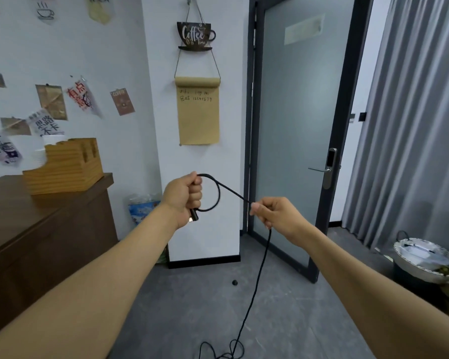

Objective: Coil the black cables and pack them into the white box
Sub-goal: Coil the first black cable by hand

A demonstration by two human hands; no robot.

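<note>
Up front, left hand [184, 196] curled into a tight fist round one loop of the black cable [254, 275], plug end [194, 216] poking down out of the bottom of the fist. Right hand [275, 215] just beside it, thumb and bent fingers pinching the same cable where it left the loop. From that pinch, cable hanging almost straight down, long axis near vertical, ending in loose curls on the grey floor [192, 307]. Both hands held in mid-air, apart from the wooden counter [36, 216] at left and the glass door [296, 112] behind. At right, a basket [425, 260] by the curtain [412, 125]. Open floor between.
</note>
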